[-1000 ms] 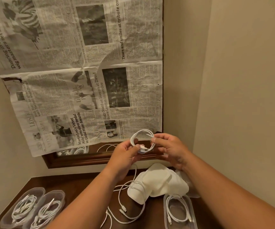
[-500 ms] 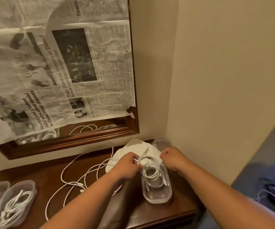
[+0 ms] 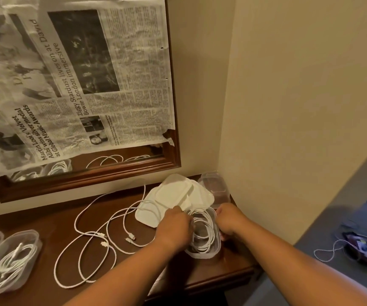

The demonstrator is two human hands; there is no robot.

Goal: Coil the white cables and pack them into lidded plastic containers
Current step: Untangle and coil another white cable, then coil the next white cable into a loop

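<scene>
A coiled white cable point(image 3: 202, 231) lies inside a clear plastic container point(image 3: 201, 255) near the right front of the dark wooden table point(image 3: 45, 217). My left hand point(image 3: 176, 226) rests on the coil's left side, fingers closed on it. The container's right wall is gripped by my right hand point(image 3: 228, 219). Just behind the hands lies a stack of white lids point(image 3: 173, 195), and an empty clear container point(image 3: 213, 184) stands in the back right corner. Loose white cables point(image 3: 94, 239) sprawl across the table's middle.
Two clear containers point(image 3: 15, 259) holding coiled cables stand at the table's left edge. A wood-framed mirror point(image 3: 112, 173) covered with newspaper hangs behind. The wall point(image 3: 288, 129) closes the right side. On the blue floor lies a dark object point(image 3: 359, 248) with a thin cable.
Both hands came down from in front of the mirror to the table, and the coil went from mid-air into the clear container. The view swung right and down.
</scene>
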